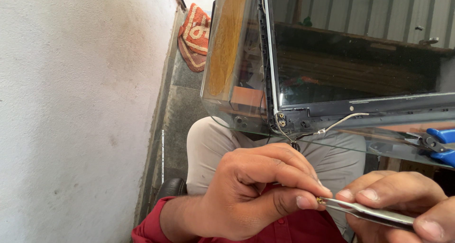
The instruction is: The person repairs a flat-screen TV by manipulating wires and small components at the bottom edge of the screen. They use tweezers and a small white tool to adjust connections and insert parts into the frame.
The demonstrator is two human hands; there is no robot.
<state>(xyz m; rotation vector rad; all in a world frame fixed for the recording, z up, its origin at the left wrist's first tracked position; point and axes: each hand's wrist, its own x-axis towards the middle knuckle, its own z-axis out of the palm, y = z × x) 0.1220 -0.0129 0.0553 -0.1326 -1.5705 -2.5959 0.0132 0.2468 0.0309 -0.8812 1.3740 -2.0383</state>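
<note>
Pale plaster wall (80, 105), grey floor (182, 110), orange patterned cloth (195, 34), daylight

Glass surface (246, 122) edge and dangling wire (284, 131) crowd above left hand (256, 191); wall (80, 105) closes frame left; narrow floor strip (182, 105) open.

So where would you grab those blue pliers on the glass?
By the blue handles, coming from the right. The pliers lie flat on the glass table, metal jaws pointing left toward the laptop, so the padded handles face the right edge, nearest the right hand.
</note>
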